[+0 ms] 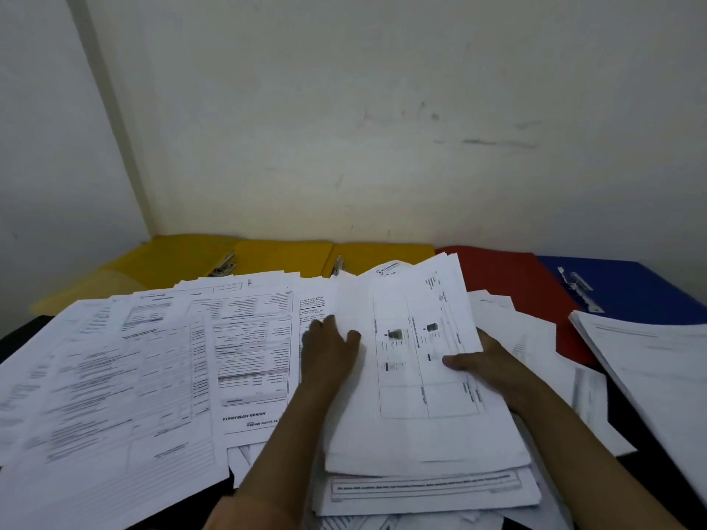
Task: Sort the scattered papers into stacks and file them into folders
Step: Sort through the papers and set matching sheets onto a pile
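right hand (pixel 493 361) pinches a sheaf of forms (pixel 417 361) w/ thumb on top, left hand (pixel 329 350) flat, fingers straight, steadying its edge for stacking.

Papers (pixel 134 376) blanket table; folders (pixel 283 258) line wall; air above seemingly clear.

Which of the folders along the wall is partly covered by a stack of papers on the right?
The blue folder, farthest right. A paper stack overlaps its near corner. The red folder and the yellow ones lie to its left.
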